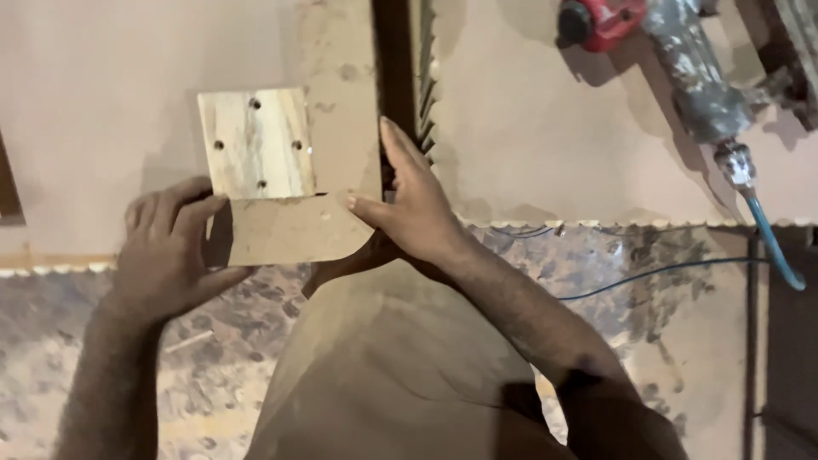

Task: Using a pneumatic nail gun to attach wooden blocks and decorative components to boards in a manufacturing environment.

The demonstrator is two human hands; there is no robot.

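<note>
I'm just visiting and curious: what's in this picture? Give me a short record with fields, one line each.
Setting: dusty workbench with a scalloped front edge, seen from above
Left hand: left hand grips the left edge of a flat brown board
Right hand: right hand lies open against the board's right side, fingers extended
On the board: a pale square wooden block with four small holes
Nearby tool: red and grey power tool at upper right, with a blue hose
Below: mottled floor
</note>
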